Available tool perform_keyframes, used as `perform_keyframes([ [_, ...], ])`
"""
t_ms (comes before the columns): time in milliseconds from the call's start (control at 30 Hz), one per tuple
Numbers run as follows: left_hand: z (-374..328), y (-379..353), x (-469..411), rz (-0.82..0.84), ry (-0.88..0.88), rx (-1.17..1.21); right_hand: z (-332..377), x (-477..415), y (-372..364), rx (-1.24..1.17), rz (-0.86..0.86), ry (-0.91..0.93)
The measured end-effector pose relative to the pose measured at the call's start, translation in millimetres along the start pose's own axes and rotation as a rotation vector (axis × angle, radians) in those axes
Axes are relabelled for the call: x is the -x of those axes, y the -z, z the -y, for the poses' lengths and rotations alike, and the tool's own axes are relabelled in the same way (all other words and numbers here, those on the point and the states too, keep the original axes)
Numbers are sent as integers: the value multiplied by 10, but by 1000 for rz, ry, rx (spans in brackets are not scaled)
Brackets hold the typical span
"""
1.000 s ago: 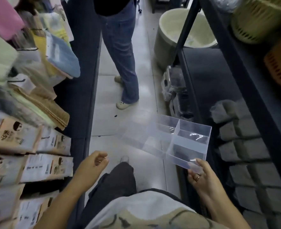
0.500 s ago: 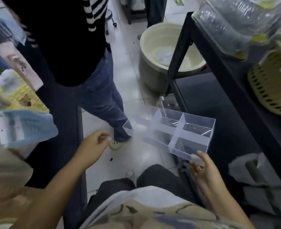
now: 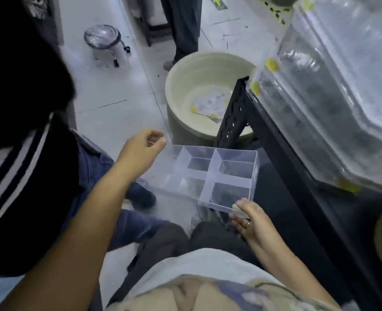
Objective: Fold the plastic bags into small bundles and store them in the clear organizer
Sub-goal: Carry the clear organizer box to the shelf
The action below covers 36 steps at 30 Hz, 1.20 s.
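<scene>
Boxy clear organizer (frosted edges), square compartments

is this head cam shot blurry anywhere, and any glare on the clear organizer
Head view: dim, flat light; motion blur softens the left hand most; the clear organizer shows only a faint sheen; strongest glare sits on the plastic wrap; wide-angle bowing at edges.

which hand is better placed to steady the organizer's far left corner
Left. The left hand holds nothing and hovers beside that corner of the clear organizer, while the right hand pinches its near right edge.
</scene>
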<state>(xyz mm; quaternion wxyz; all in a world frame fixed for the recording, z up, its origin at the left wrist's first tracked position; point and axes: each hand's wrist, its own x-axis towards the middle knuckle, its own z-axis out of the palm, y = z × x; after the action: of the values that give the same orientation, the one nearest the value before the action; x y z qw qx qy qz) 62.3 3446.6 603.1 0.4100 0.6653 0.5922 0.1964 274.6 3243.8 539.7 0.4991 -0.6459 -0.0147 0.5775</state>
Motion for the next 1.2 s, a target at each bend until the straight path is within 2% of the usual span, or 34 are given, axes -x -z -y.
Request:
perform_keyframes([
  [200, -83, 478, -1265, -174, 99, 93, 508, -438, -531, -14, 127, -115],
  [333, -83, 786, -1951, -262, 137, 117, 766, -693, -900, -10, 132, -178],
  [567, 492, 1216, -2888, -405, 249, 41, 1107, -1291, -1395, 9, 120, -236],
  [733, 872, 1324, -3719, -305, 300, -43, 1401, -1762, -1865, 100, 64, -253],
  [933, 1087, 1763, -4700, -280, 341, 25, 1977, -2375, -2700, 175, -35, -224],
  [1200, 1456, 2477, -5280, -271, 465, 128, 2794, -3356, -3940, 173, -16, -226],
])
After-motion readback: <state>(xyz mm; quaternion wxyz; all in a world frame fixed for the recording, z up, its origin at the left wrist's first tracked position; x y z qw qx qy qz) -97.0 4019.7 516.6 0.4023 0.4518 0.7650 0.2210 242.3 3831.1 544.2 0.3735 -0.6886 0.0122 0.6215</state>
